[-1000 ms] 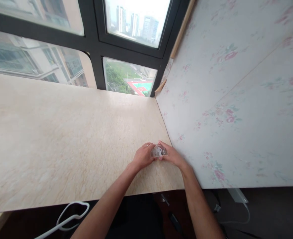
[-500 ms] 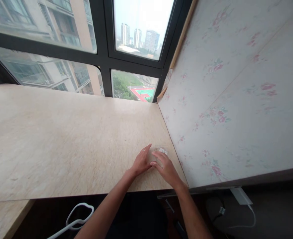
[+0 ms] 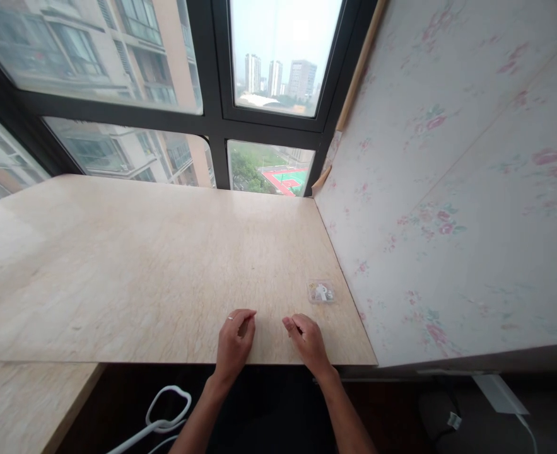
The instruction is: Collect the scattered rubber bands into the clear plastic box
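Note:
On the stone-look sill, a small clear plastic box (image 3: pixel 322 292) holds white and metallic bits too small to make out. My right hand (image 3: pixel 306 334) rests below and left of the box, apart from it. Its fingers are curled in with the thumb against them, and nothing shows in them. To the left, my left hand (image 3: pixel 235 337), with a ring on one finger, lies near the sill's front edge. The fingers there bend to meet the thumb, with no object visible between them. A strip of bare sill separates the two hands.
The wide beige sill (image 3: pixel 164 265) runs left below the dark-framed window (image 3: pixel 216 120). A flower-patterned wall (image 3: pixel 448 157) borders it on the right. Under the front edge are a white looped handle (image 3: pixel 167 407) at left and a white plate with a cable (image 3: pixel 500 394) at right.
Both hands have drawn back from the clear box toward the front edge and moved apart, their fingers now curled. The box is fully uncovered. The view has shifted slightly left.

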The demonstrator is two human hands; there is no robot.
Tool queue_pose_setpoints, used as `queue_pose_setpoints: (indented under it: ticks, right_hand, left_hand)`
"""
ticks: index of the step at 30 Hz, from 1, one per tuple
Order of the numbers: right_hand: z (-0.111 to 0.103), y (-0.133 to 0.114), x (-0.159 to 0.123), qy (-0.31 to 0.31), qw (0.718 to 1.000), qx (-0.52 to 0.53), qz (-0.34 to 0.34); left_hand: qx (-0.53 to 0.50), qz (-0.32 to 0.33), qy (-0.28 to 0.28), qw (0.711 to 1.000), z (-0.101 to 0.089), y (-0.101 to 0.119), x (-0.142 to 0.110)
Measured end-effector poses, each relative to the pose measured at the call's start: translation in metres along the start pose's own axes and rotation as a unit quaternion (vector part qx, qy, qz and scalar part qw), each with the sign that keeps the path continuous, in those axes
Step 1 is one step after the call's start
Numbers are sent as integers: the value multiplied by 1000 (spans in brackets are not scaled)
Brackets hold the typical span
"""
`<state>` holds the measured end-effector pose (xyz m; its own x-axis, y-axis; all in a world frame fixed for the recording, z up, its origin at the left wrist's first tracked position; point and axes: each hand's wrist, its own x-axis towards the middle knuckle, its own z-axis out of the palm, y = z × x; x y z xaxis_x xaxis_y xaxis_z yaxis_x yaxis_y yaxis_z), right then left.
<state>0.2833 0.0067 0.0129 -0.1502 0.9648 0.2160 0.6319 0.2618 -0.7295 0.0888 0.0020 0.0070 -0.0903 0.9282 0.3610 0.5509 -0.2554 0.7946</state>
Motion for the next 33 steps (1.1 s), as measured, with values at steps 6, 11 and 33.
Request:
queue_pose_setpoints:
  ticks: [6,11,33]
  right_hand:
    - [0,-1,-2,8,1000,-2,-9]
    - [0,-2,-3,14,1000,-17,-15]
    - [-4,-2,5,56,992,108,39]
  left_hand:
    - [26,18,-2,1000,3,3,-1]
    - [31,19,-8,999,2,2,-1]
    - [31,7,1,1000,2,2,3]
